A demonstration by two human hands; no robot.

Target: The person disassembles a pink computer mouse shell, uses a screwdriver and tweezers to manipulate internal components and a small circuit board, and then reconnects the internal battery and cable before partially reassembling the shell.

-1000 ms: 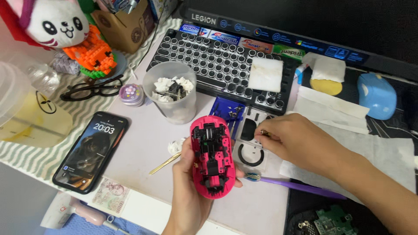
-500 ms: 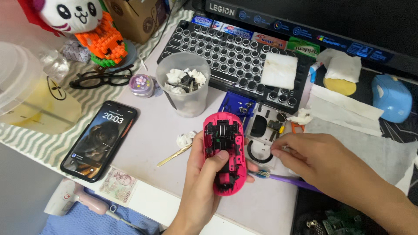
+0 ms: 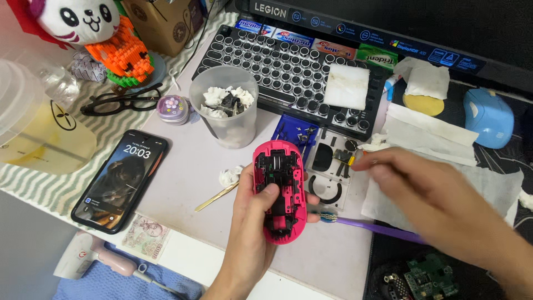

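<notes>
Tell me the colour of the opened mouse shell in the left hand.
Bright pink, black parts inside: mouse shell, held by the left hand. Head view.

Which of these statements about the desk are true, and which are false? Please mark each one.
1. The left hand holds the pink mouse shell with its open inside facing up. True.
2. The right hand rests on the phone. False: it is over the white sheet of small parts, far from the phone.
3. The plastic cup holds crumpled white scraps. True.
4. The purple toothbrush stands in the cup. False: it lies on the desk, beside the shell.
5. A blue mouse lies near the keyboard. True.
</notes>
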